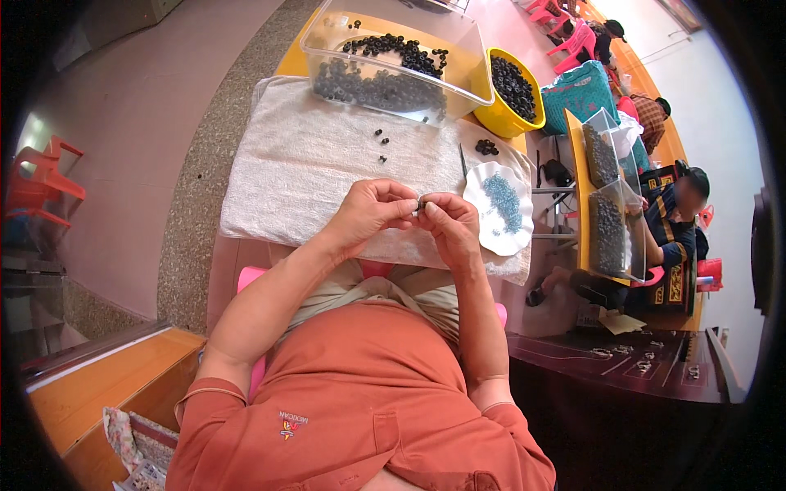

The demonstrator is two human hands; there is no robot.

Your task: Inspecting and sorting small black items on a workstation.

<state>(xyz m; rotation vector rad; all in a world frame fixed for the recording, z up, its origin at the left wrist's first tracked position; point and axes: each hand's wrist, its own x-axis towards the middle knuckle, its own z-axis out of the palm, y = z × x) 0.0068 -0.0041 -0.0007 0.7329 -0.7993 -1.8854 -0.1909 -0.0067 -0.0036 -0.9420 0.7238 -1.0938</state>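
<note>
Your left hand (372, 211) and right hand (452, 229) meet over the near part of the white cloth (282, 168), in front of your body. The fingers of both are drawn narrow, tips almost touching, and between them you hold a small dark piece (421, 204). Your fingertips cover much of it, so its full shape cannot be told, nor which hand bears more of the grip.

The cloth lies over the desk (297, 47), whose wooden top shows at the far left edge. Beyond your hands, three small black beads (385, 141) lie apart from one another in a loose line on the cloth. Farther off stands a clear plastic bin (463, 61), with many black beads (393, 51) spread over its bottom. Just to its right is a yellow tub (501, 121), holding a heap of similar black pieces (513, 88).

Nearer you, a small cluster of black beads (486, 147) sits below the tub. Next to your right hand is a white plate (499, 243) with a wavy rim, carrying a patch of tiny blue beads (501, 200). A slim dark tool (463, 159) lies by its upper left edge. At the right, a co-worker (675, 237) sits by another desk (583, 188).
</note>
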